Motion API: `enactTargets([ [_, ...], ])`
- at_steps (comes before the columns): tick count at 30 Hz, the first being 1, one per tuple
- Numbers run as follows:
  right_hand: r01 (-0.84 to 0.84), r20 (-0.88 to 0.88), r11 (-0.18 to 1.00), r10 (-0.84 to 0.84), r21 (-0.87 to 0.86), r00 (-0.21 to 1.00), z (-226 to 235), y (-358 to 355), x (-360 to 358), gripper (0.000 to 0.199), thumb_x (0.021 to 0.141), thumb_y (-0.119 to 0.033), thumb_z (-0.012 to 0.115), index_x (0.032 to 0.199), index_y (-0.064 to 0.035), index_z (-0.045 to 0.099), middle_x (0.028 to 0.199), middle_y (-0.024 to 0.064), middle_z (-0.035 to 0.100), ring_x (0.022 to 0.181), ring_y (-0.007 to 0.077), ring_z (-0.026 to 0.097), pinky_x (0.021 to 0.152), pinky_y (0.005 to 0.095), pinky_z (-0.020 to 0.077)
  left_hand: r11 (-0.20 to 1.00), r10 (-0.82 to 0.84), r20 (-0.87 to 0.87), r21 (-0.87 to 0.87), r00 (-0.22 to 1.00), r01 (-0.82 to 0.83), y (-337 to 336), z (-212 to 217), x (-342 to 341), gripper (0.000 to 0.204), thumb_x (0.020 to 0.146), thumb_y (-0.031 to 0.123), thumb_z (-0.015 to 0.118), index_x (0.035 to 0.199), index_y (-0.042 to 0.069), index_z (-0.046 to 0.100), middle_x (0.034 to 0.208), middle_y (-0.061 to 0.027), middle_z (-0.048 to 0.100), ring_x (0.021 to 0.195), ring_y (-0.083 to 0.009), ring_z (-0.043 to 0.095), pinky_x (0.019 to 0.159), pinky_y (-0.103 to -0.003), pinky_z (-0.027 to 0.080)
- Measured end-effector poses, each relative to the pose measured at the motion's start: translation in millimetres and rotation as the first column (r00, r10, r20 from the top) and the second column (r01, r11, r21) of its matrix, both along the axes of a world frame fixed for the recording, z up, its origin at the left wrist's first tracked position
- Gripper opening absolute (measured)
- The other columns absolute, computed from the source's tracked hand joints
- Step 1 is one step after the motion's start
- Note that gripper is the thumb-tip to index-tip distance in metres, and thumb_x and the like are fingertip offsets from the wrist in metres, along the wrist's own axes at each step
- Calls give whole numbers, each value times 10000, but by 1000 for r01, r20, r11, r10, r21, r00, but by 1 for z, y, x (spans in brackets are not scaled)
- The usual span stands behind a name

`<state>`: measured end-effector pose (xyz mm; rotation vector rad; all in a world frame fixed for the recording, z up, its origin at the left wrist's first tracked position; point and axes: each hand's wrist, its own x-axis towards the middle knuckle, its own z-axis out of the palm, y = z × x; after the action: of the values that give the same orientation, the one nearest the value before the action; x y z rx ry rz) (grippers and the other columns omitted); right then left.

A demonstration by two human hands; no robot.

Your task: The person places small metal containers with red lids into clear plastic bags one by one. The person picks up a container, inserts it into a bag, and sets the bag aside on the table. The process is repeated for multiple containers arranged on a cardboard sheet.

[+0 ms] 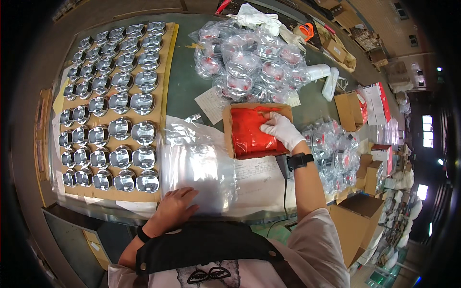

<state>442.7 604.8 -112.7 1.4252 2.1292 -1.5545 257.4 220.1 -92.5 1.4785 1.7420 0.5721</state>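
Observation:
My right hand (283,130), in a white glove, reaches into a small cardboard box (228,139) full of red plastic packets (247,134). Its fingers are drawn together on a red packet, and the fingertips are partly hidden. My left hand (176,207) is bare and rests at the table's front edge, fingers apart, holding nothing. Beside it lies a stack of clear plastic bags (199,168), its thumb close to their lower left edge. Under the box's near side is a printed sheet (259,180) with writing.
Rows of shiny metal pistons (122,103) stand on cardboard at the left. Bagged pistons (249,62) are heaped behind the box, and more bagged pistons (331,153) lie to its right. Orange-handled scissors (306,31) are at the back; an open carton (355,225) stands front right.

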Motion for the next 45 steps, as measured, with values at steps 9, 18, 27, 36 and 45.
enactTargets([
  [9, -314, 191, 943, 330, -107, 924, 19, -20, -20, 643, 686, -210, 851, 1188, 97, 589, 975, 161, 699, 881, 225, 651, 867, 308, 493, 1000, 12, 16, 2, 1000, -12, 1, 0, 0, 428, 848, 213, 699, 1223, 41, 588, 1202, -174, 610, 1062, -363, 609, 921, -438, 480],
  [18, -208, 259, 891, 107, 404, 960, 30, -40, 4, 542, 739, -273, 810, 1130, 62, 641, 1060, 227, 672, 996, 338, 653, 897, 364, 502, 1000, -7, -9, -2, 1000, 7, 2, -2, 1, 426, 831, 205, 706, 1207, 43, 589, 1196, -166, 615, 1067, -357, 608, 904, -436, 491],
  [27, 274, -298, 786, -120, 555, 947, 31, -27, 43, 261, 809, -133, 751, 998, 32, 681, 815, 122, 699, 699, 196, 651, 679, 303, 522, 1000, -26, 20, 12, 999, 26, 11, -1, -6, 426, 842, 181, 692, 1224, 32, 577, 1197, -172, 616, 1066, -351, 612, 910, -410, 497],
  [36, 216, -442, 962, -269, -168, 856, 104, -106, -6, 206, 846, -49, 704, 1050, -25, 693, 883, -2, 702, 769, 71, 611, 713, 258, 510, 835, 348, 827, -58, 443, -547, 88, 38, -24, 518, 1002, 417, 479, 1346, 29, 482, 1228, -120, 607, 1151, -279, 586, 983, -421, 456],
  [45, 58, -177, 581, -339, -812, 924, 77, -217, -13, 304, 886, -102, 674, 1169, -13, 609, 995, 69, 679, 866, 146, 647, 792, 298, 548, 876, 456, 877, -411, 154, -252, 70, 36, 0, 366, 1043, 255, 424, 1218, -21, 589, 1170, -109, 647, 1068, -200, 616, 966, -327, 478],
])
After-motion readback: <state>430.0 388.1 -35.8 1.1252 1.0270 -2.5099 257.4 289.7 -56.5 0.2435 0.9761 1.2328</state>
